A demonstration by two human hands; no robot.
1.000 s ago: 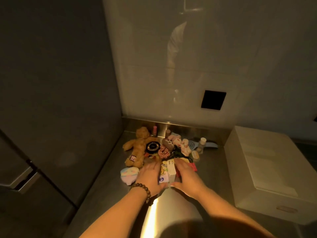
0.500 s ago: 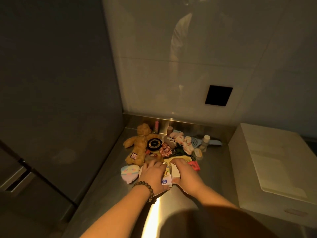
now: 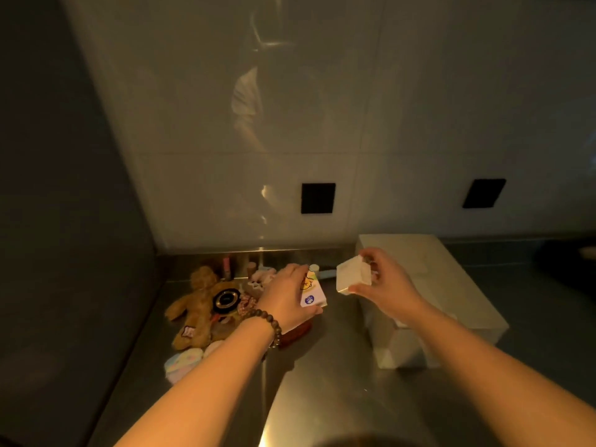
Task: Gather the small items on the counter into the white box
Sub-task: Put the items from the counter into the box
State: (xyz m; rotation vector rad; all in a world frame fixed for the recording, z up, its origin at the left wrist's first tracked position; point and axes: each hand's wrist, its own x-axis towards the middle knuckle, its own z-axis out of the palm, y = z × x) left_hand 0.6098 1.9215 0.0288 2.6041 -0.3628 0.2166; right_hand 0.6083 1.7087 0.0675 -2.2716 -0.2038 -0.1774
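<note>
- The white box [image 3: 451,285] sits on the steel counter [image 3: 338,398] to the right, its back end near the wall; its top looks like a closed lid with a shallow recess, and nothing can be seen inside it
- The right hand [image 3: 387,282] is raised in front of the white box's left end, thumb below and fingers above clamped on a small plain white carton [image 3: 353,277], which is tilted and clear of the counter
- The left hand [image 3: 287,298], with a bead bracelet [image 3: 267,324] on the wrist, has its fingers curled round a small printed carton [image 3: 311,291] showing a yellow cartoon figure and a blue round mark; the carton is held above the pile, just left of the plain one, and the two cartons are apart
- The rest of the small items lie in a heap in the counter's back left corner, well apart from the white box
- A brown teddy bear [image 3: 196,304] lies on its back at the left of the heap
- A round black compact [image 3: 226,300] rests against the bear's right side
- A pastel plush piece [image 3: 182,366] lies nearest the counter's front, beside the left forearm
- A pink tube [image 3: 226,267] stands at the back by the steel upstand
- A red item [image 3: 298,330] lies under the left wrist; what it is cannot be told
- Other small pale items behind the left hand are too dim to name
</note>
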